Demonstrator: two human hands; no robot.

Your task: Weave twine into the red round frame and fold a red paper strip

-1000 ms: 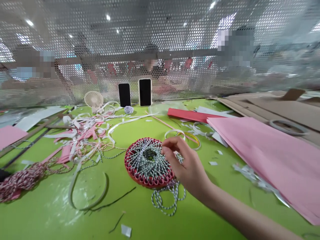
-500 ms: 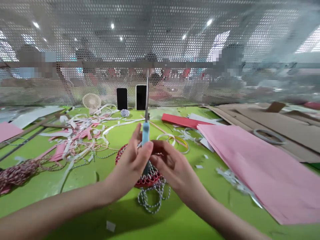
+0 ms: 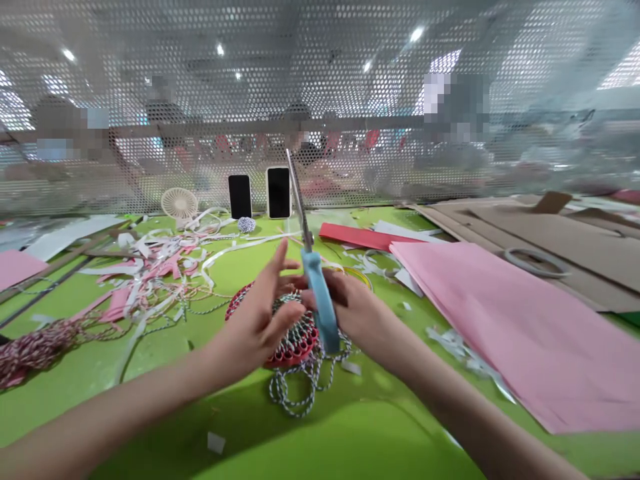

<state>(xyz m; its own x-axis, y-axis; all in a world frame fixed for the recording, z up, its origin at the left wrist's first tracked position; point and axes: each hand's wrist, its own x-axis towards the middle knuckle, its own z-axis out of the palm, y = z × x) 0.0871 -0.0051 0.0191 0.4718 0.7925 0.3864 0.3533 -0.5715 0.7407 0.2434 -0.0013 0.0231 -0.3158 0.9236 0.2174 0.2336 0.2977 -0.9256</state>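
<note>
Where the right hand (image 3: 363, 313) and left hand (image 3: 255, 323) met in front, saw only part of the woven disc (image 3: 293, 340), twine (image 3: 295, 390) touching its near edge. Above the disc, gripped scissors (image 3: 320, 307) by the blue handle in the right hand, blades together, tips up. Held left hand spread beside that handle; could not tell whether touching. Right of the disc, pink paper (image 3: 500, 320) cut off.

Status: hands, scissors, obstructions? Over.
Right hand shut on scissors, blades up. Left hand open beside handle. Woven disc beneath both, loose twine trailing off it.
</note>
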